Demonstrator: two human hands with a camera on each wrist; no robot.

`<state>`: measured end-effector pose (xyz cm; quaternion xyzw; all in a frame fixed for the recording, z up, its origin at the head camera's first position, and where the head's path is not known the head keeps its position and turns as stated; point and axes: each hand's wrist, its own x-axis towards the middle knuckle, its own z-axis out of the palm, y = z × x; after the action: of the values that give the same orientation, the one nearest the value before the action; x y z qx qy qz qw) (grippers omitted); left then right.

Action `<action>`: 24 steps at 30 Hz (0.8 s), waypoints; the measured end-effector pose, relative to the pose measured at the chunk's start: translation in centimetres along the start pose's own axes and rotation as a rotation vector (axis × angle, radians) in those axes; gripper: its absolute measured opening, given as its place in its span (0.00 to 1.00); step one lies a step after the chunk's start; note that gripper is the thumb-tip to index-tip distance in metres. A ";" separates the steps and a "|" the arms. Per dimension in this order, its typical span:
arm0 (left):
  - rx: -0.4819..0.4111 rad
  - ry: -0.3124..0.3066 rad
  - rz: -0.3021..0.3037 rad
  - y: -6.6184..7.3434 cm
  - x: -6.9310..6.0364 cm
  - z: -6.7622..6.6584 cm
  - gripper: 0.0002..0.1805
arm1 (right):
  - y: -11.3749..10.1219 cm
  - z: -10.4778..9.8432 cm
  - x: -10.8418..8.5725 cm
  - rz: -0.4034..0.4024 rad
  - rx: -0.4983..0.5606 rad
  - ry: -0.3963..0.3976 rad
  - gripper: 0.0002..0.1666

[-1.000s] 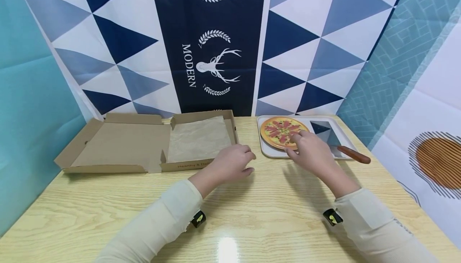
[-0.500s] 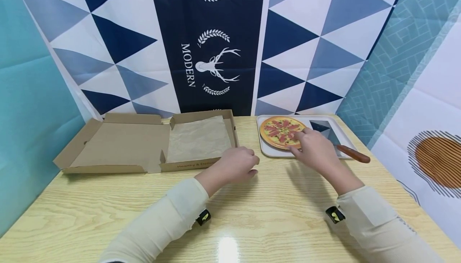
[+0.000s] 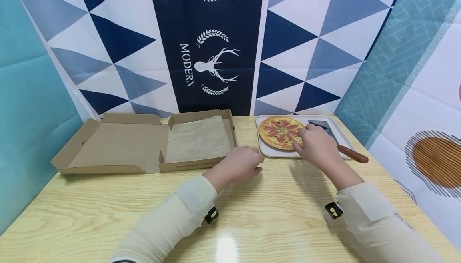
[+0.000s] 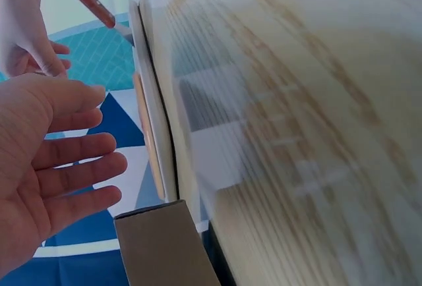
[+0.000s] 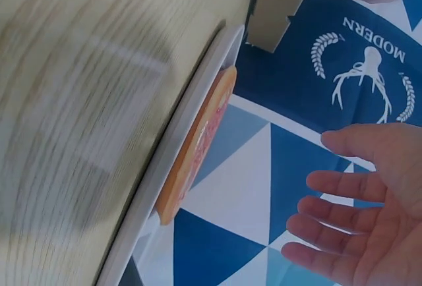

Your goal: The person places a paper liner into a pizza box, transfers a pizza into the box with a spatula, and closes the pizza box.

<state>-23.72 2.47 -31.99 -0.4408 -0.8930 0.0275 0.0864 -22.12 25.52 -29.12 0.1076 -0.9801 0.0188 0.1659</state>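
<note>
A round pizza [image 3: 279,133] with red strips on top lies on the left part of a white tray [image 3: 265,151]. My right hand [image 3: 319,147] is above the tray, by the pizza's right edge. In the right wrist view its fingers [image 5: 343,220] are spread, hold nothing and are apart from the pizza. Partly behind that hand lies a server with a flat metal blade and a brown wooden handle [image 3: 353,153]. My left hand [image 3: 240,164] hovers near the front right corner of the pizza box [image 3: 196,164]. Its fingers [image 4: 86,151] are loosely extended, with nothing held.
The box lies unfolded, its lid [image 3: 119,143] laid back to the left. Brown paper [image 3: 198,139] lines its base. Behind the wooden table [image 3: 273,215] hangs a patterned cloth [image 3: 216,35]. The tray stands at the back right.
My right hand has shifted to the right over the tray, from the pizza's front right edge. My left hand has drifted a little to the right. Pizza, server and box have stayed put.
</note>
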 end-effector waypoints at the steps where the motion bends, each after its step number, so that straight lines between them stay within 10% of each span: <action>1: 0.001 -0.002 -0.011 0.0 0.1 0.1 0.06 | 0.1 0.0 0.1 0.004 -0.005 0.000 0.15; 11: -0.123 0.055 -0.300 0.1 2.0 0.9 0.07 | 1.6 0.6 1.0 0.059 -0.046 -0.055 0.14; 24: -0.273 0.015 -0.484 -0.2 4.1 1.5 0.05 | 4.6 1.0 2.4 0.154 -0.111 -0.323 0.24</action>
<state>-26.57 5.63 -32.94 -0.2224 -0.9671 -0.1180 0.0370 -25.65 29.46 -29.33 0.0247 -0.9988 -0.0403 0.0101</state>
